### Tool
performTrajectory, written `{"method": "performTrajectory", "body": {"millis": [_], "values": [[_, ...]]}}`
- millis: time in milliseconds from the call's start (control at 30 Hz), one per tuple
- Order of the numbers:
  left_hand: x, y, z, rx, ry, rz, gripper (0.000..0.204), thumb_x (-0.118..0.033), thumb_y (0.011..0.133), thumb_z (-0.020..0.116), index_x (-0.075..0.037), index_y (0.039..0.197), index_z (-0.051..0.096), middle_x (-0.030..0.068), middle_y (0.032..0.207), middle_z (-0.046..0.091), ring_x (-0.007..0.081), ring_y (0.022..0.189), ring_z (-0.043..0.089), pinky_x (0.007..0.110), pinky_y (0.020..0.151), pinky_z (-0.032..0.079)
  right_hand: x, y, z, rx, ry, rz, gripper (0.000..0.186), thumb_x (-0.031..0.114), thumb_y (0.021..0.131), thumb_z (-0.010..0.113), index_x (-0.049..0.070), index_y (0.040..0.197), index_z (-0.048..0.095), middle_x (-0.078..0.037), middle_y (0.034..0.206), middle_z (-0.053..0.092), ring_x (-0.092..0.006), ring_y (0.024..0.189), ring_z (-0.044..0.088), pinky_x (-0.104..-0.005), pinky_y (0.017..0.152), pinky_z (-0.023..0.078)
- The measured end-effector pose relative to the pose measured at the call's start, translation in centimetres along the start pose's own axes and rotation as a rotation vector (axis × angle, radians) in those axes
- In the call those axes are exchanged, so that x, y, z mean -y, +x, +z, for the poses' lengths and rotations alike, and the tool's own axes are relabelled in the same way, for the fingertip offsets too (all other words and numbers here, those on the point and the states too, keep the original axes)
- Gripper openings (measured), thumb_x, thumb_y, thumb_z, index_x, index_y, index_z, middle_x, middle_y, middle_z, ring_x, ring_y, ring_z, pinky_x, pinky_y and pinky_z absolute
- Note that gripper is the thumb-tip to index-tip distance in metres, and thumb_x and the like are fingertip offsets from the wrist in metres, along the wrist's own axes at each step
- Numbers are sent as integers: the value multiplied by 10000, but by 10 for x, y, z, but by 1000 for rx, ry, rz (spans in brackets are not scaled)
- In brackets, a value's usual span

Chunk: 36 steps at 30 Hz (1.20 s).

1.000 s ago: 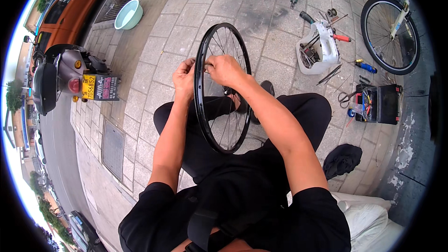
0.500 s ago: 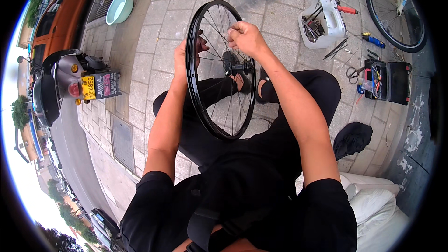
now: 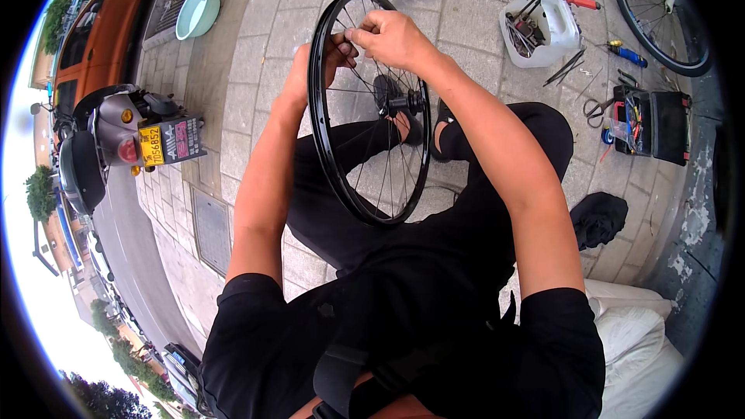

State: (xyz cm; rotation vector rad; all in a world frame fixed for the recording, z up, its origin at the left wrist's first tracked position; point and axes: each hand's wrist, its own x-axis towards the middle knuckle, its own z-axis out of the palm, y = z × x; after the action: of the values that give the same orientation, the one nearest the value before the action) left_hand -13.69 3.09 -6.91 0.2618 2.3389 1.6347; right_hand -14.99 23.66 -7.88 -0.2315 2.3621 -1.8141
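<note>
Bare wheel (image 3: 317,109), no tyre on it, stands tilted in front of my lap, over the gap between my legs, its lower edge near or against my trousers (image 3: 341,221); cannot tell whether it bears on them. Left hand (image 3: 301,74) is wrapped over the rim's upper left side, wrist outside, fingers curled in among the spokes (image 3: 353,91): a closed hold, rim in the crook. Right hand (image 3: 392,39) comes across from the other side, thumb and forefinger narrow, tips just beside the left fingers; cannot tell whether they have closed on a spoke or on nothing. Handling, by my judgement: light for its size, most of the weight likely at the black hub (image 3: 403,102); rim stiff, its smooth glossy face probably a bit slick under dry skin. Spokes thin, springy, easily bent if leaned on. Best hold is the rim, thumb outside and fingers inside; hub a sound second; single spokes for a fingertip pinch only. Writing: none I can make out on rim or hub. The parked scooter (image 3: 109,136) off to my left carries a yellow plate (image 3: 151,145) with dark characters, and beside it a dark board (image 3: 185,138) lettered in pink and white. Markings on the toolbox (image 3: 669,120) too small to read.
</note>
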Motion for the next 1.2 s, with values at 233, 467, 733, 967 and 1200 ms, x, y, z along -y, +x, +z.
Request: {"method": "performTrajectory", "body": {"millis": [233,467,733,967,1200], "values": [[-3,15,-9,113,-176,-40,207,73,967,615,109,1151,704,104,941,716,233,851,711,398,841,621,18,-5,-9,5,-107,-109,343,354,968,662,64,1087,801,-123,892,805,-243,858,777,-354,838,590],[-12,16,-8,169,-14,40,155,-13,1001,641,73,1066,751,143,1038,773,291,980,768,444,952,634,39,-11,-8,-149,-331,-109,364,337,877,598,13,917,760,-231,911,754,-436,882,724,-499,862,580],[5,2,-6,172,-126,43,253,-79,1030,657,68,1228,713,167,1153,765,304,1041,766,420,972,625,52,-30,-26,-151,-393,-167,331,285,915,567,-20,884,691,-272,870,730,-467,871,716,-511,821,585],[2,-53,12,-105,-438,-77,337,-198,1088,616,48,1309,678,196,1238,743,280,1084,753,375,912,630,49,-89,-30,-100,-318,-385,173,182,940,655,10,949,657,-183,809,708,-347,713,708,-434,656,563],[3,-159,35,-186,-670,-37,566,-389,1122,529,81,1436,542,219,1350,668,322,1208,691,434,1013,579,12,-190,11,-34,-487,-734,218,106,886,771,26,1027,625,-109,1090,720,-274,758,717,-386,677,581]]}}
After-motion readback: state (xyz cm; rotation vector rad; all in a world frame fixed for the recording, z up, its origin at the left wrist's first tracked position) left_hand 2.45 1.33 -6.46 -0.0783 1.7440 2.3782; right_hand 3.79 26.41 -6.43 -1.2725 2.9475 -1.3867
